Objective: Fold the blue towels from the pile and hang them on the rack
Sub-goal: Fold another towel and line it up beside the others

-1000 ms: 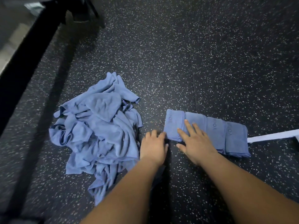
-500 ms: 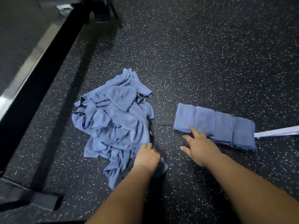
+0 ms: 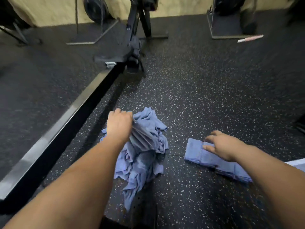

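Blue terry is bunching under my left hand [image 3: 119,124], which is sitting at the far left edge of the pile [image 3: 140,169]. My fingers are curling down out of sight behind the knuckles and gripping one towel [image 3: 145,138]; its cloth is fanning out from my palm in tight pleats. The piece I am taking is lying just right of and nearer than that hand, with its pleats slanting from far left to near right, and the left hand is plainly the closer one to it.

My right hand [image 3: 221,144] is lying well apart to the right, fingers spread and fairly straight, resting flat on the row of folded towels [image 3: 198,157] and grasping nothing. That row is running from left to near right under my forearm.

Both heaps are lying on the speckled rubber floor [image 3: 206,100]. I am judging that the pull needs to go up and away from the heap.

I am reading no label or writing anywhere, since the cloth is too blurred. Which of the stands [image 3: 227,27] by the far wall is the rack, I cannot tell.
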